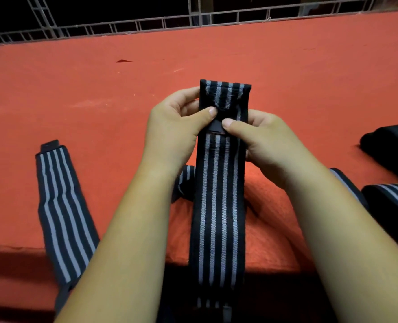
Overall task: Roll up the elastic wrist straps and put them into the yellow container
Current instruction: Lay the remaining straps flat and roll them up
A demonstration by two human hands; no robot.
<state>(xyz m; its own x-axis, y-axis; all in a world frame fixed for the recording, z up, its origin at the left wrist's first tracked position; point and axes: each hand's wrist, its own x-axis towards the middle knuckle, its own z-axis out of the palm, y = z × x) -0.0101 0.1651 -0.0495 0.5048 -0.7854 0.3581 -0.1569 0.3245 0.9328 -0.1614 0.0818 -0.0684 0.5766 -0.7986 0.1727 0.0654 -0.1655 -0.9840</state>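
A black elastic wrist strap with grey stripes point(219, 206) runs from the frame's bottom up the middle, its far end folded back over itself. My left hand point(177, 131) pinches its left edge, thumb on top near the fold. My right hand point(263, 138) pinches the right edge, thumb on a small black tab. A second striped strap point(62, 206) lies flat at the left. Further striped straps point(389, 201) lie at the right edge, and part of one point(185, 180) shows beneath my left wrist. No yellow container is in view.
Everything lies on an orange-red cloth surface point(193, 50) whose near edge drops into shadow. A dark black bundle point(391, 143) sits at the right. A grey metal grille point(193, 22) runs along the far side.
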